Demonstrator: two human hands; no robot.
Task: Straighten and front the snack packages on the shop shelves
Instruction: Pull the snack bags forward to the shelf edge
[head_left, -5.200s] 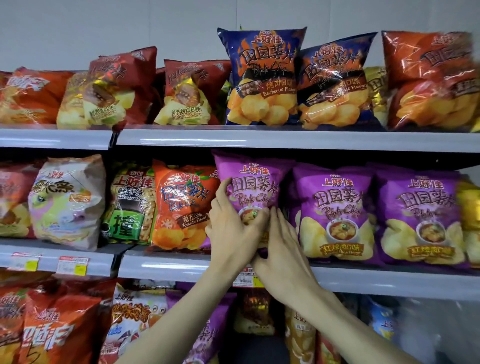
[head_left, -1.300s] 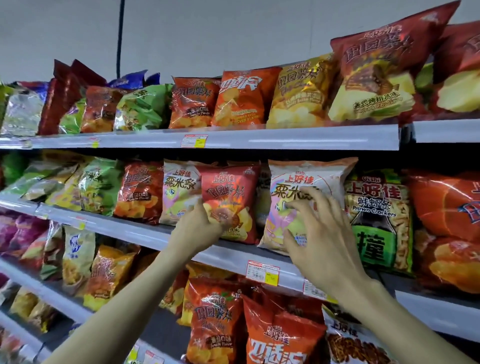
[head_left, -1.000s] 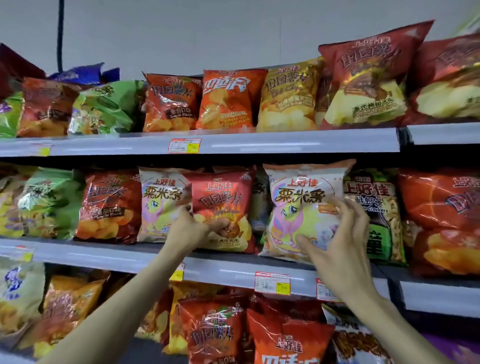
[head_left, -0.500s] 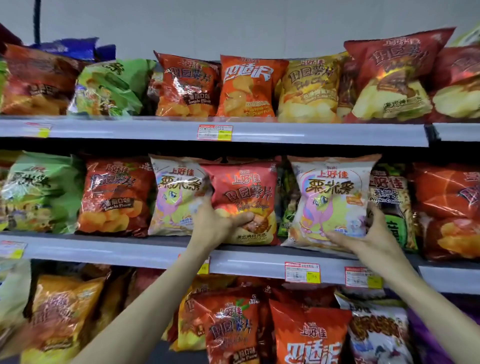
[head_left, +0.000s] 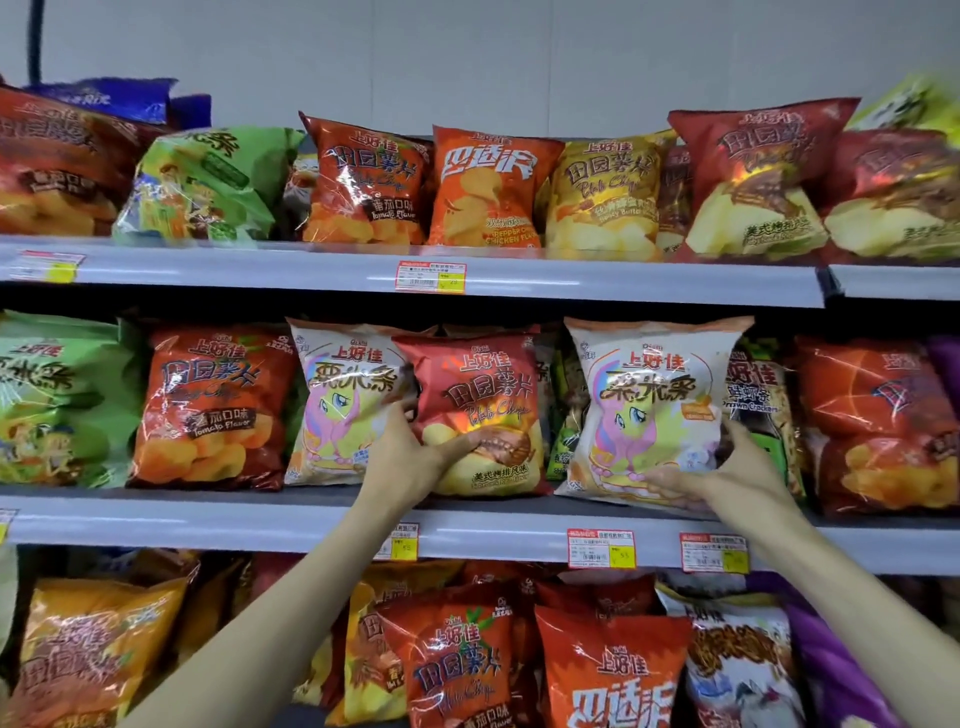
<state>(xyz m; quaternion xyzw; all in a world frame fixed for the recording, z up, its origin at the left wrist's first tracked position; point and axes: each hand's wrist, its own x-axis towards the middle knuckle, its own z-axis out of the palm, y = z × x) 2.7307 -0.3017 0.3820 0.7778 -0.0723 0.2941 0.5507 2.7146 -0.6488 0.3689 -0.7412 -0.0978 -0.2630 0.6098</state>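
On the middle shelf (head_left: 218, 522) my left hand (head_left: 410, 460) grips the lower left edge of a red potato-chip bag (head_left: 478, 384), thumb across its front. My right hand (head_left: 714, 478) holds the bottom right corner of a white pony-print snack bag (head_left: 649, 395), thumb under its lower edge and fingers behind its right side. Both bags stand upright, facing out. A second white pony-print bag (head_left: 343, 395) stands just left of the red one, partly behind it.
Rows of chip bags fill the top shelf (head_left: 623, 280) and the bottom shelf. A green prawn-cracker bag (head_left: 763, 395) sits right of my right hand, an orange tomato-chip bag (head_left: 208, 405) at the left. Price tags (head_left: 601, 548) line the shelf fronts.
I came left from the purple bags to this section. My left hand closed on the red bag's edge, and my right hand slid down from the white bag's front to its bottom right corner.
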